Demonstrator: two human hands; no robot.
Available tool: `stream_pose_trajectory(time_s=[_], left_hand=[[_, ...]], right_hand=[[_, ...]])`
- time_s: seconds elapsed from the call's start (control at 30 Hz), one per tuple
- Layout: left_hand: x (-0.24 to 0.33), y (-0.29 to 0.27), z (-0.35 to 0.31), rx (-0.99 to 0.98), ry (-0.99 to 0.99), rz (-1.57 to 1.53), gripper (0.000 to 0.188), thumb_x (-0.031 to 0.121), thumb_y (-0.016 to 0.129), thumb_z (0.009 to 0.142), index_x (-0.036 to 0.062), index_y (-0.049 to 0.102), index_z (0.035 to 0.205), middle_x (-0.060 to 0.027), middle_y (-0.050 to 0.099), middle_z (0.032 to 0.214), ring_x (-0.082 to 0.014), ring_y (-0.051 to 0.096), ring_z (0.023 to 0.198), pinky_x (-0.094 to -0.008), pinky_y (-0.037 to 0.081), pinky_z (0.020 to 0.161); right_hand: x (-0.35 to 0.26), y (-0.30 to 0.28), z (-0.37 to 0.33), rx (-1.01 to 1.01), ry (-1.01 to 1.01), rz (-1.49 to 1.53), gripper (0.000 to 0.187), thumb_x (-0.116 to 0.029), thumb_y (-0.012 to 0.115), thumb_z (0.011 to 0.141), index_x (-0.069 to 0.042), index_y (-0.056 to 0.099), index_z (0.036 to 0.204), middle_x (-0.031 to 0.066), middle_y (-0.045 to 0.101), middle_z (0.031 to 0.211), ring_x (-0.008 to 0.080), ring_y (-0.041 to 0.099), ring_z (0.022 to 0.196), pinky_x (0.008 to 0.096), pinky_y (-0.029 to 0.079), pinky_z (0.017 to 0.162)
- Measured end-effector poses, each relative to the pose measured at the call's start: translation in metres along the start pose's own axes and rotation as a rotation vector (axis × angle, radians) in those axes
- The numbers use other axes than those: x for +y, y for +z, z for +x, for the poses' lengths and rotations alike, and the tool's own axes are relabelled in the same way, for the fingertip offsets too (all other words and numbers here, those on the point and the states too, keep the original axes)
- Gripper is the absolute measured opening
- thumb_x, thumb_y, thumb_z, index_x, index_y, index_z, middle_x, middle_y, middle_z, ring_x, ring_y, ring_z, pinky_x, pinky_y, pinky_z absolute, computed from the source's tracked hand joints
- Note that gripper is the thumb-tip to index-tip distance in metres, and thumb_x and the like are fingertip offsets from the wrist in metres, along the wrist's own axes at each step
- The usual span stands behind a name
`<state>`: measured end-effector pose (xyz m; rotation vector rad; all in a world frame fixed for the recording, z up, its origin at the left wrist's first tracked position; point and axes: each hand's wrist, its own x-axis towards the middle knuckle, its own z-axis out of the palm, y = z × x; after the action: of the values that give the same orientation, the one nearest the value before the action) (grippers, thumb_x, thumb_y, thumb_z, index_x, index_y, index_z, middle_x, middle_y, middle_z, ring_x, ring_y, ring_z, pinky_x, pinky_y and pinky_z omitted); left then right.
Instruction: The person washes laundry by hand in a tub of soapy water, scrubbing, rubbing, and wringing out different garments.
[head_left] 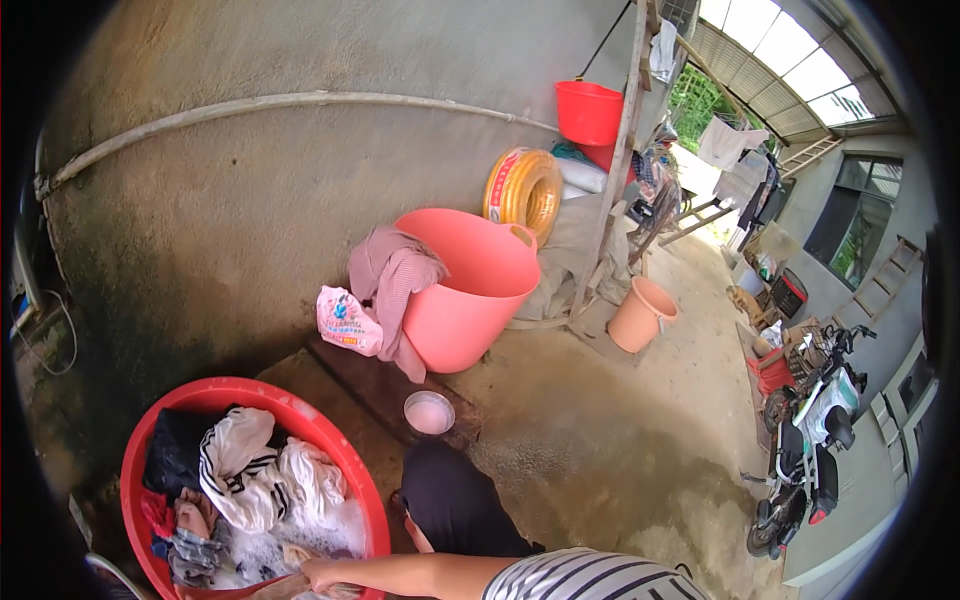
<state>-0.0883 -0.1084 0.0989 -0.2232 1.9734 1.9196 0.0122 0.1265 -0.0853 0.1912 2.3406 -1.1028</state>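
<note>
A round red basin [374,500] stands at the lower left, filled with wet laundry and white suds [342,530]. My right arm reaches across its near rim in a striped sleeve [590,577]. My right hand [322,573] is low over the basin, its fingers closed around a beige cloth [296,553] at the suds. A white garment with black stripes [240,470] lies heaped beyond the hand, beside dark cloth [178,452], a red piece [157,513] and a grey one [196,555]. The picture's lower edge cuts off the near side; I cannot make out my left hand there.
A tall pink tub [465,320] has a mauve checked cloth [395,268] over its rim and a printed packet [348,322] beside it. A small bowl [429,412] sits near my knee [455,490]. Farther off are an orange bucket [642,315], a coiled yellow hose [523,195] and a motorbike [800,460].
</note>
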Motion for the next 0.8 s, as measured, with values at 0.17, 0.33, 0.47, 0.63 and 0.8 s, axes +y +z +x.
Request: stream_pose_trajectory(time_s=[0.17, 0.33, 0.47, 0.63, 0.8], left_hand=[[-0.149, -0.145, 0.077, -0.294, -0.557, -0.679, 0.062, 0.015, 0.057, 0.077, 0.0231, 0.024, 0.129, -0.0069, 0.052, 0.109, -0.0223, 0.054, 0.09, -0.0391, 0.044, 0.063], [-0.14, -0.017, 0.07, -0.251, -0.059, 0.43, 0.05, 0.015, 0.057, 0.078, 0.0132, 0.035, 0.124, -0.0061, 0.049, 0.115, -0.0234, 0.055, 0.092, -0.0367, 0.045, 0.065], [-0.062, -0.014, 0.009, -0.022, -0.249, 0.454, 0.037, 0.015, 0.056, 0.079, 0.0056, 0.046, 0.113, -0.0074, 0.05, 0.111, -0.0205, 0.056, 0.087, -0.0279, 0.046, 0.061], [-0.014, 0.016, -0.007, -0.148, -0.144, 0.335, 0.024, 0.016, 0.054, 0.079, 0.002, 0.053, 0.099, -0.0042, 0.059, 0.082, -0.0122, 0.056, 0.068, -0.023, 0.042, 0.057], [-0.007, 0.063, -0.001, -0.255, -0.327, 0.369, 0.036, 0.033, 0.05, 0.081, 0.0019, 0.052, 0.099, -0.0082, 0.06, 0.082, -0.0177, 0.059, 0.067, -0.0285, 0.045, 0.059]], right_hand=[[-0.036, 0.006, 0.008, 0.318, -0.032, 0.099, 0.049, -0.013, 0.053, 0.069, -0.002, 0.038, 0.114, 0.0206, 0.056, 0.086, 0.036, 0.055, 0.077, 0.0416, 0.043, 0.066], [0.099, 0.086, 0.041, 0.445, -0.004, -0.383, 0.043, -0.039, 0.042, 0.075, -0.006, 0.051, 0.102, 0.0212, 0.051, 0.103, 0.0328, 0.05, 0.095, 0.0441, 0.038, 0.078], [0.025, 0.08, 0.017, 0.027, -0.671, -0.604, 0.025, -0.019, 0.047, 0.074, -0.007, 0.055, 0.094, 0.0164, 0.057, 0.088, 0.0276, 0.056, 0.083, 0.0386, 0.045, 0.066], [0.017, 0.006, 0.037, -0.209, -0.078, -0.198, 0.025, -0.026, 0.046, 0.078, -0.013, 0.064, 0.091, 0.0112, 0.061, 0.09, 0.0259, 0.057, 0.085, 0.0355, 0.046, 0.071], [-0.089, -0.098, 0.032, -0.473, -0.344, -0.884, 0.016, -0.009, 0.06, 0.06, -0.004, 0.065, 0.075, 0.013, 0.062, 0.075, 0.0276, 0.06, 0.074, 0.0369, 0.048, 0.062]])
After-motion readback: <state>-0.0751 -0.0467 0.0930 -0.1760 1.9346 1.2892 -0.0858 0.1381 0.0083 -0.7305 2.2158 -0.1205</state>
